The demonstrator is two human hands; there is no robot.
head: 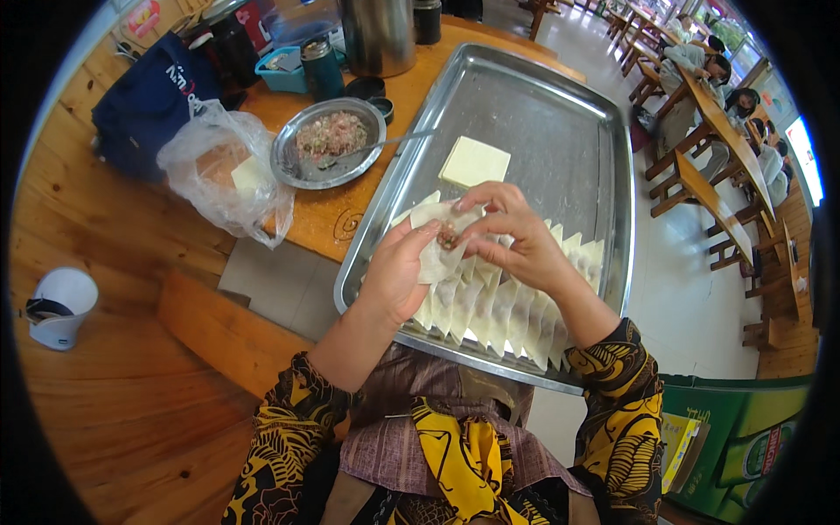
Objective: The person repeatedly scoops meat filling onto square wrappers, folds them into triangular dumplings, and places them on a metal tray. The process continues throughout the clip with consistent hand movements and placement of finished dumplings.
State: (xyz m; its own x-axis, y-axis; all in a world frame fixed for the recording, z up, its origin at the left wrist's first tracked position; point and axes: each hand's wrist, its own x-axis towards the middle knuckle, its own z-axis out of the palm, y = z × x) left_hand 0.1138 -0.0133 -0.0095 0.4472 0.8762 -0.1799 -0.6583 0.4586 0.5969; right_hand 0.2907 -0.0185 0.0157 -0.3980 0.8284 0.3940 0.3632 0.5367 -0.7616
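A pale dough wrapper (pixel 433 262) with a dab of minced filling (pixel 447 235) lies in my left hand (pixel 397 266), its thumb on the wrapper's near face. My right hand (pixel 508 230) pinches the wrapper's right side beside the filling. Below both hands, rows of folded, filled dumplings (pixel 518 315) stand close together at the near end of a large metal tray (pixel 551 125). Farther up the tray rests a stack of square wrappers (pixel 476 161). Left of the tray, a metal bowl (pixel 282 167) holds minced filling, with a long-handled utensil (pixel 394 139) reaching from it to the tray's rim.
A clear plastic bag (pixel 223 144) with pale wrappers, a navy bag (pixel 147 105), a dark flask (pixel 321 69) and a large metal container (pixel 377 36) stand left on the wooden table (pixel 315 220). People sit at tables far right. A green box (pixel 735 426) is near right.
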